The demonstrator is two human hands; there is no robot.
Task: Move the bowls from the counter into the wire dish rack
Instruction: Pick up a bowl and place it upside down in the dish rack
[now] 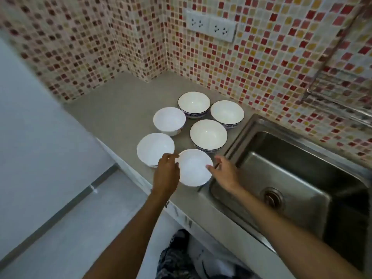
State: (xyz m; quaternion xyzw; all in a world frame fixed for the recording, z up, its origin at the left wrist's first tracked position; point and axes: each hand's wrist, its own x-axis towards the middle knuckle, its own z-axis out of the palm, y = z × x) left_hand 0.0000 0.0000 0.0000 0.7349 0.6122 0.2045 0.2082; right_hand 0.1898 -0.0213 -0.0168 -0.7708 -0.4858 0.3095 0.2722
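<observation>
Several white bowls stand on the grey counter (120, 109) left of the sink. The three farther right ones, among them the middle bowl (208, 134), have dark patterned rims. The nearest plain white bowl (193, 168) sits by the counter's front edge. My left hand (168, 174) is at its left rim with fingers curled, and my right hand (225, 174) is at its right rim, fingertips touching, fingers spread. The bowl rests on the counter. The wire dish rack (332, 101) shows blurred on the tiled wall at the upper right, above the sink.
A steel sink (291, 178) with a drain lies right of the bowls. Mosaic tiled walls form a corner behind the counter, with a double socket (210, 26) above. Another plain bowl (155, 149) stands close to my left hand. Floor lies below left.
</observation>
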